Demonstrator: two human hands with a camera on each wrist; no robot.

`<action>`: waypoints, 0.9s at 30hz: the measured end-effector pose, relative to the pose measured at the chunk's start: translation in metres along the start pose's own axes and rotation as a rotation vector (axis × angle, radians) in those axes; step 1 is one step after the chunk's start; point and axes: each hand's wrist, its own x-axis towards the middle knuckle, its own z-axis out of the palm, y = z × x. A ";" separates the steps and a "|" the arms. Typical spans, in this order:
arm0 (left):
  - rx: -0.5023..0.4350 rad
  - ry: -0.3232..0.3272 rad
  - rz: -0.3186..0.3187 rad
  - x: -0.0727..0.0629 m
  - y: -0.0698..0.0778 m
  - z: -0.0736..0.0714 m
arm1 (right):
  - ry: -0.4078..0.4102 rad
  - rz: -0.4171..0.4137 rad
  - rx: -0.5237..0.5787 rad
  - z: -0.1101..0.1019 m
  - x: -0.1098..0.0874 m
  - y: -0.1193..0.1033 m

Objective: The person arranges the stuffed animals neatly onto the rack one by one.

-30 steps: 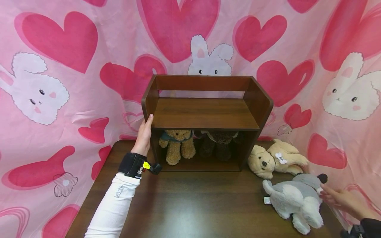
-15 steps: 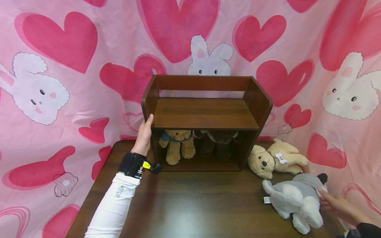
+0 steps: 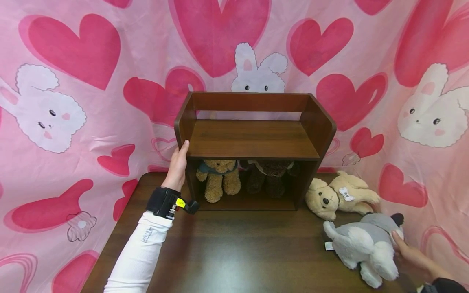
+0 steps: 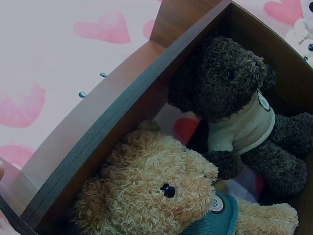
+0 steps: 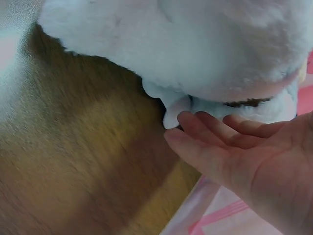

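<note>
My left hand [image 3: 177,167] grips the left side panel of a brown wooden shelf [image 3: 253,140], thumb over its front edge. In the lower compartment sit a tan teddy bear [image 3: 220,179] in a blue-green top and a dark brown teddy bear [image 4: 230,93] in a beige top; their heads show in the left wrist view. At the right, my right hand [image 3: 412,254] is at the head end of a grey and white plush dog [image 3: 366,240] lying on its side. In the right wrist view its loosely extended fingers touch a smooth white tag [image 5: 173,107] under the white fur.
A cream plush dog [image 3: 344,195] with a bone-shaped tag lies between the shelf and the grey dog. All stand on a dark brown table [image 3: 234,252]. A pink cloth [image 3: 146,49] with hearts and rabbits hangs behind and at both sides.
My right hand has moved slightly down and closer in against the grey and white dog's head, its thumb now over the fur. The left hand and the shelf have stayed put.
</note>
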 end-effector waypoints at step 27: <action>0.009 0.006 -0.005 0.000 0.000 0.000 | 0.057 -0.064 0.326 0.017 0.013 0.007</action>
